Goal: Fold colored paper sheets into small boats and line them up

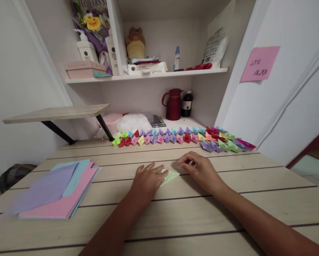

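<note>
A small pale green folded paper [170,175] lies on the wooden table [228,213] in front of me. My left hand [148,179] lies flat on its left part, fingers stretched out and pressing it down. My right hand [199,168] is just right of the paper, fingers curled, with the fingertips pinched near the paper's far right corner. Whether those fingertips actually grip the paper is hard to see.
Two rows of several small folded paper boats [180,138] in many colours run along the far side of the table. A stack of coloured paper sheets [55,190] lies at the left. A red jug [173,104] and dark bottle [187,103] stand behind.
</note>
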Action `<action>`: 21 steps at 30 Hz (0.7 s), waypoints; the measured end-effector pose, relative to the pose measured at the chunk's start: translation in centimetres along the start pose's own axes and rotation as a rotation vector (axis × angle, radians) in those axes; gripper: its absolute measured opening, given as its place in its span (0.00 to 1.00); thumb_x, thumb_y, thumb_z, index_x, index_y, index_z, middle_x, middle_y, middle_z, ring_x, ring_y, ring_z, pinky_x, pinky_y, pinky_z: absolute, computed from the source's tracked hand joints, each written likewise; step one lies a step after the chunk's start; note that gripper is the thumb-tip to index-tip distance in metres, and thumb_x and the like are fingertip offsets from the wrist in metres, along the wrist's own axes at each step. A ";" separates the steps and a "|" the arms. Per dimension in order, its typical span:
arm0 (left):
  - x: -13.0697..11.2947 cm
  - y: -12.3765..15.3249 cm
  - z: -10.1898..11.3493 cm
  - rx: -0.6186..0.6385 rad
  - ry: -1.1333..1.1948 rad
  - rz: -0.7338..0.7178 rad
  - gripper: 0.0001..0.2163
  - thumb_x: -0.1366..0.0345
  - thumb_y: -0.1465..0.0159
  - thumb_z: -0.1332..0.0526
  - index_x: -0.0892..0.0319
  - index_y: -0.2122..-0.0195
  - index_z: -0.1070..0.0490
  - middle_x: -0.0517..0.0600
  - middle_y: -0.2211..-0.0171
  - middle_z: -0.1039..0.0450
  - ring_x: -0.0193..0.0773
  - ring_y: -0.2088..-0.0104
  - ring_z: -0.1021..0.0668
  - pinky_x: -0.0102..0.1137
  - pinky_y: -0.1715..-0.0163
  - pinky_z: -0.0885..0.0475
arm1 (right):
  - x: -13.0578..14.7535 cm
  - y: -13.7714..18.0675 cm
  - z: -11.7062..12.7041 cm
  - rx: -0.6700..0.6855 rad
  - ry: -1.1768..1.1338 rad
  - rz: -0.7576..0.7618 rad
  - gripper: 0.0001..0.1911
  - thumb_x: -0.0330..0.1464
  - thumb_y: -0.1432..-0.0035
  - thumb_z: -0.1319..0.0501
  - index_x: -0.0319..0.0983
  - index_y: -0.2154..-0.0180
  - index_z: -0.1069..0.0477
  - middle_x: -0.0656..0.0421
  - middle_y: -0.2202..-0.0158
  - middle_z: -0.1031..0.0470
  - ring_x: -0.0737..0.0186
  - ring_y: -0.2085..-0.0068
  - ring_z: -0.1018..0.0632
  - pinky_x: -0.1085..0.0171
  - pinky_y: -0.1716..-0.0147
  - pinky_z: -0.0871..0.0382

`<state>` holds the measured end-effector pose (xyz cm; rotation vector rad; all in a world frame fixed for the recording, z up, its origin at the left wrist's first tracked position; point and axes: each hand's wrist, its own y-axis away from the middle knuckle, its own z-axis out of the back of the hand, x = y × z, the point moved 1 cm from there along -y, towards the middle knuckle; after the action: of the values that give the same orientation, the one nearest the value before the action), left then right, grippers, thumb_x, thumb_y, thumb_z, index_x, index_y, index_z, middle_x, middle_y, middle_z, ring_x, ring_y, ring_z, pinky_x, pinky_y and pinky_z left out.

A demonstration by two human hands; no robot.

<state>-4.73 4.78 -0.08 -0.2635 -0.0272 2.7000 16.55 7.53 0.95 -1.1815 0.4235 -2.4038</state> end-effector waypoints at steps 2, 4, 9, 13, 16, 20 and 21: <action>-0.1 0.0 0.2 -0.001 0.002 -0.002 0.17 0.61 0.32 0.49 0.35 0.45 0.36 0.38 0.38 0.39 0.47 0.37 0.39 0.54 0.42 0.44 | 0.8 0.2 -1.1 0.074 -0.013 0.022 0.06 0.31 0.44 0.41 0.42 0.71 0.28 0.59 0.69 0.25 0.61 0.67 0.27 0.64 0.67 0.36; -0.2 0.1 0.3 -0.004 -0.002 -0.005 0.17 0.61 0.32 0.49 0.35 0.44 0.36 0.39 0.39 0.38 0.48 0.37 0.39 0.55 0.42 0.44 | 1.2 0.4 -2.2 0.169 0.046 0.026 0.04 0.30 0.46 0.39 0.42 0.73 0.29 0.60 0.72 0.26 0.60 0.67 0.27 0.63 0.66 0.37; -0.3 0.1 0.4 0.001 -0.010 -0.019 0.17 0.61 0.32 0.49 0.35 0.44 0.35 0.39 0.39 0.38 0.49 0.37 0.39 0.55 0.43 0.43 | 0.6 0.4 -3.1 0.240 0.122 0.007 0.03 0.31 0.46 0.38 0.42 0.73 0.29 0.61 0.71 0.26 0.59 0.64 0.28 0.62 0.62 0.38; 0.0 0.1 0.3 -0.006 0.002 -0.027 0.17 0.61 0.32 0.49 0.34 0.45 0.36 0.38 0.38 0.38 0.49 0.37 0.39 0.55 0.43 0.44 | 0.5 0.2 -3.0 0.258 0.091 -0.023 0.10 0.34 0.40 0.44 0.42 0.73 0.30 0.60 0.70 0.25 0.60 0.64 0.27 0.63 0.62 0.37; 0.2 0.1 0.2 -0.006 0.019 -0.028 0.16 0.59 0.32 0.48 0.33 0.45 0.36 0.38 0.38 0.39 0.49 0.37 0.40 0.55 0.43 0.44 | 1.1 0.2 -3.3 0.255 0.244 -0.018 0.03 0.30 0.44 0.40 0.43 0.71 0.31 0.60 0.69 0.26 0.58 0.62 0.28 0.62 0.60 0.38; 0.2 0.1 0.2 0.004 0.037 -0.025 0.17 0.59 0.33 0.47 0.31 0.45 0.37 0.38 0.38 0.39 0.49 0.36 0.40 0.55 0.42 0.45 | 1.3 0.4 -3.5 0.271 0.371 0.043 0.03 0.29 0.44 0.42 0.43 0.68 0.32 0.58 0.66 0.27 0.56 0.60 0.29 0.60 0.58 0.39; 0.2 0.1 0.3 0.006 0.039 -0.026 0.17 0.59 0.33 0.47 0.32 0.45 0.37 0.38 0.38 0.39 0.49 0.36 0.41 0.55 0.42 0.45 | 1.1 0.4 -3.5 0.273 0.365 0.053 0.03 0.29 0.44 0.42 0.43 0.68 0.32 0.58 0.66 0.27 0.56 0.60 0.29 0.60 0.58 0.38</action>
<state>-5.03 4.74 0.13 -0.3121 -0.0104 2.6675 13.22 6.88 -0.55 -0.6090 0.2193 -2.5332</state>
